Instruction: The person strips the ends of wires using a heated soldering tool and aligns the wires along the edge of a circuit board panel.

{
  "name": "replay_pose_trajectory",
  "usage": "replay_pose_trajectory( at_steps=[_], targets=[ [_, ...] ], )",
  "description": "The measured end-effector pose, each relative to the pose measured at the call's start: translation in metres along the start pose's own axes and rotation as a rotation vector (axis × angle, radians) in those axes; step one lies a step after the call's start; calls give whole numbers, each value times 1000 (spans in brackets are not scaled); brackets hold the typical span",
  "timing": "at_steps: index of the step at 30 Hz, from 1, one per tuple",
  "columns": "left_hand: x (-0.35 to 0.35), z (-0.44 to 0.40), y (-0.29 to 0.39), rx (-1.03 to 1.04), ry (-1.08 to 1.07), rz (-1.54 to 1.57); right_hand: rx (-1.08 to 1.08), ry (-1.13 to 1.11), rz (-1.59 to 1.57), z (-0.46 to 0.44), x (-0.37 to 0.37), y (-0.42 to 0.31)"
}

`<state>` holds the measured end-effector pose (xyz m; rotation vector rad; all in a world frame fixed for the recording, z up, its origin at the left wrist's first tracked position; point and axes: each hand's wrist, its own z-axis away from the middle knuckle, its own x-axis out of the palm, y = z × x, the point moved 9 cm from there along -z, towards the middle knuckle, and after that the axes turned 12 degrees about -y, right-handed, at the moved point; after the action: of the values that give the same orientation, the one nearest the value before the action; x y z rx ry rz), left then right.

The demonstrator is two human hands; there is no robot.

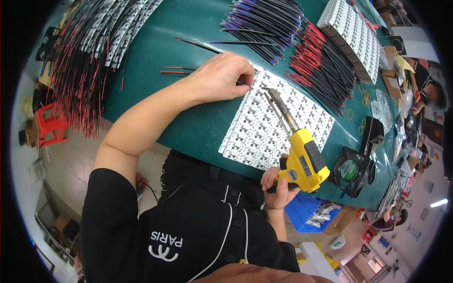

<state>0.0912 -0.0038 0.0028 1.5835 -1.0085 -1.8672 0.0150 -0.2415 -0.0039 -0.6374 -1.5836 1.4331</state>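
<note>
My right hand (277, 186) is wrapped round the handle of a yellow and black soldering gun (306, 162). The gun's tip points up and left, over a panel of white circuit boards (273, 127) lying on the green table. At the panel's upper left edge, my left hand (221, 78) has its thumb and finger closed on a thin black wire (241, 83). Whether that wire touches a pad is too small to tell. Beside this hand, loose wires with red ends (177, 70) stick out to the left.
Bundles of black wires with blue ends (264, 26) and red ends (323, 66) lie behind the panel. A stack of panels (351, 40) stands at the back right, a small fan (351, 172) at the right. Wired strips (80, 61) overhang the left edge. A blue bin (302, 214) sits below.
</note>
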Motion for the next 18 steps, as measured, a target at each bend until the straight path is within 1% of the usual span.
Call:
replay_pose_trajectory(
  at_steps=[5,8,11,18],
  targets=[
    [0,0,-2,-21,-46,5,3,-18,-24,5,-3,11],
    [0,0,-1,36,-49,30,3,-18,-26,6,0,10],
    [1,0,-1,38,-53,22,10,-19,-12,6,0,12],
    [-1,2,6,107,11,-67,40,-9,9,7,0,16]
  ],
)
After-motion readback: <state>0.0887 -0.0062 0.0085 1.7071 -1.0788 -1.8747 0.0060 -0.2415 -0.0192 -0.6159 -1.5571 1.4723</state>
